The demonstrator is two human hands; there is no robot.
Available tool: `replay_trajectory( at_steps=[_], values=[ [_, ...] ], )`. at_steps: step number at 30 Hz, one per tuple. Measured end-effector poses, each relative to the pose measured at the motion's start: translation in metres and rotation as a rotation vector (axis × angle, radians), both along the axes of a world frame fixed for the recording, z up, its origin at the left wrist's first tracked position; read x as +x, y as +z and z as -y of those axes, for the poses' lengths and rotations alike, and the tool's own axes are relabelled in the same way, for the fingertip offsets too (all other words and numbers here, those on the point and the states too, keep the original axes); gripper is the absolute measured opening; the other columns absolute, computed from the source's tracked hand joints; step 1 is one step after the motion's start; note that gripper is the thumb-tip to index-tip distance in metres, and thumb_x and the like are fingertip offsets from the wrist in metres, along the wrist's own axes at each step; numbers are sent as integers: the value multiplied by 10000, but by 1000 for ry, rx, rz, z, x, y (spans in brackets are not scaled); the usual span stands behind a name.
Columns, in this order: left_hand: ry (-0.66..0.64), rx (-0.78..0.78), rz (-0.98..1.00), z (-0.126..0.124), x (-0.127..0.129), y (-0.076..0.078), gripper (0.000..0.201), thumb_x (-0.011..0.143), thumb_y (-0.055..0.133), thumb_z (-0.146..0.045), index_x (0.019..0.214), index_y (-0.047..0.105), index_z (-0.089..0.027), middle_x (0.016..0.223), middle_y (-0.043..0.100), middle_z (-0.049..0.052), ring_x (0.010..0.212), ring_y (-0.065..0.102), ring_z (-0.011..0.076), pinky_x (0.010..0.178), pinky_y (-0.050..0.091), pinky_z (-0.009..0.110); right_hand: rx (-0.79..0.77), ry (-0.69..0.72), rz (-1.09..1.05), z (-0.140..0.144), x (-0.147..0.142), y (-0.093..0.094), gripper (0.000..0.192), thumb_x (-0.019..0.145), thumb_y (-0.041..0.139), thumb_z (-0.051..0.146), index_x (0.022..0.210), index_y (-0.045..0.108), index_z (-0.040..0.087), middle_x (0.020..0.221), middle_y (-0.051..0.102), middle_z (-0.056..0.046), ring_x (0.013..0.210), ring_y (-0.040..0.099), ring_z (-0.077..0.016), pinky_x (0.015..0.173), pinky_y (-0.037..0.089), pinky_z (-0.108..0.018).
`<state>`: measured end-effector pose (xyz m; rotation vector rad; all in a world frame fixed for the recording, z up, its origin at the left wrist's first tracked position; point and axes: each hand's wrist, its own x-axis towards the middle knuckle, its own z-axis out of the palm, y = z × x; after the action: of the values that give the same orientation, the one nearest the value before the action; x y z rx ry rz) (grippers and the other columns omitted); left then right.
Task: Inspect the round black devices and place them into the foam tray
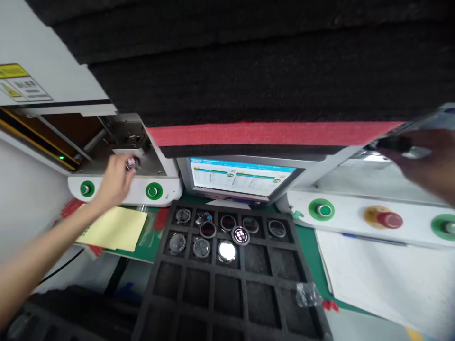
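At the left machine [124,156], fingers [125,171] pinch a round part [131,163].

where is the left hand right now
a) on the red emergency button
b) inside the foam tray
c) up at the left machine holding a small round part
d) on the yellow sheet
c: the left hand is raised to the opening of the left machine, pinching a small round part, clear of the foam tray and above the yellow sheet.
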<state>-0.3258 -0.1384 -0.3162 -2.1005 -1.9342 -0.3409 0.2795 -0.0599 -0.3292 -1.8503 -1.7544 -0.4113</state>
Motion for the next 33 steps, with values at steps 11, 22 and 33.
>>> replay_trajectory(
  at_steps=[11,22,33],
  values=[
    [-721,-453,87,179,134,-59,356,812,637,-138,1163,579,-147,1197,635,135,1144,584,285,996,518,434,-311,1099,-268,241,-185,-94,207,950,511,274,1154,547,277,1127,719,-37,1051,688,-204,936,581,-382],
    [-181,-509,256,75,163,-56,389,777,732,-370,1091,665,-150,1085,664,116,1017,670,305,848,569,418,-543,802,-357,137,-205,-97,425,851,693,317,1211,538,155,1127,669,-99,1000,679,-228,874,577,-422],
    [-146,-318,329,78,87,-37,457,814,713,-308,1239,614,-169,1117,684,78,991,674,207,913,532,302,-569,805,-225,141,-207,-96,370,784,608,252,1149,553,229,1180,682,-86,1078,671,-273,922,558,-424]
  ],
)
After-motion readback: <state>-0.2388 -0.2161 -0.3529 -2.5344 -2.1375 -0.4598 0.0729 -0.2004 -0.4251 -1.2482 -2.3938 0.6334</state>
